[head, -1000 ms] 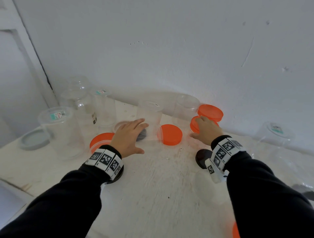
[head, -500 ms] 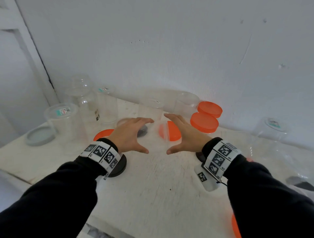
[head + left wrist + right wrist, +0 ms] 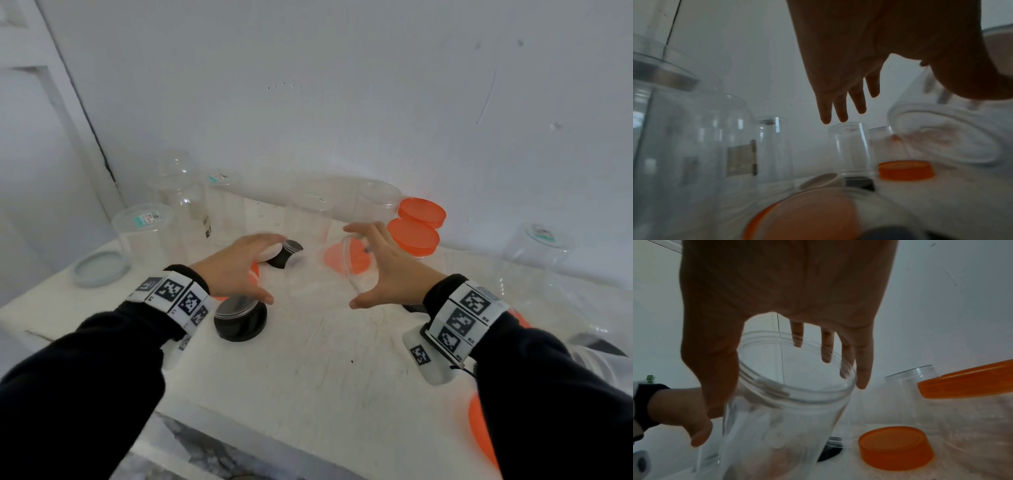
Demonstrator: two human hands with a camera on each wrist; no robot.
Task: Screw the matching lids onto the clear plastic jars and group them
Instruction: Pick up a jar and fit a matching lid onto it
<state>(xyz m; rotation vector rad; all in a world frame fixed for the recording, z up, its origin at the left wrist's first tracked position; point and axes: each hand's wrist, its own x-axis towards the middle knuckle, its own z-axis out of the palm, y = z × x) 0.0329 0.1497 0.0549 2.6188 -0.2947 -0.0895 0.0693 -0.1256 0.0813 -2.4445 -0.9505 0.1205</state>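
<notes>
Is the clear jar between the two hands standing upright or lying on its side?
On its side. The jar has its open mouth turned toward the right hand, and an orange lid shows through its wall.

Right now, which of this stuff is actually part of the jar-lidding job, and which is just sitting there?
In play:
- clear jar, right hand gripping its mouth, left hand by its base
- loose orange lid, likely its match

Idle for now:
- black lid
- orange lids by the wall
- labelled tub
- grey lid
</notes>
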